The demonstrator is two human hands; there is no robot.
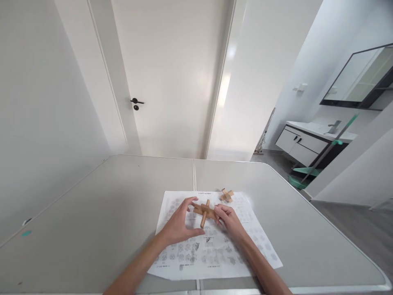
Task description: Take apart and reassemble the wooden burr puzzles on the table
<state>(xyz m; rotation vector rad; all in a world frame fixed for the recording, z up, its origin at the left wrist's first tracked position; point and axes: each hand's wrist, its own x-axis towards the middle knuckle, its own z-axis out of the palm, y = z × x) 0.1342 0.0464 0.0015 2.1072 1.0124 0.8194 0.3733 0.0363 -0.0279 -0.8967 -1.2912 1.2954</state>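
Observation:
A wooden interlocking puzzle [205,211] with crossed bars is held above a printed paper sheet [224,266]. My right hand [227,217] pinches the right end of its long bar. On the other side, my left hand [184,223] has thumb and fingers spread wide around the puzzle's left end. A round rod sticks out of the puzzle toward me. Whether a left fingertip touches the wood at the far side, I cannot tell. Just beyond my right hand, a smaller wooden cross-shaped puzzle [227,195] rests at the sheet's far edge.
The sheet lies on a grey folding table [107,229] with a seam down its middle. Past the table's far edge stands a white door [175,82] with a black handle. A vanity with a sink [307,139] and a green broom [334,143] are at right.

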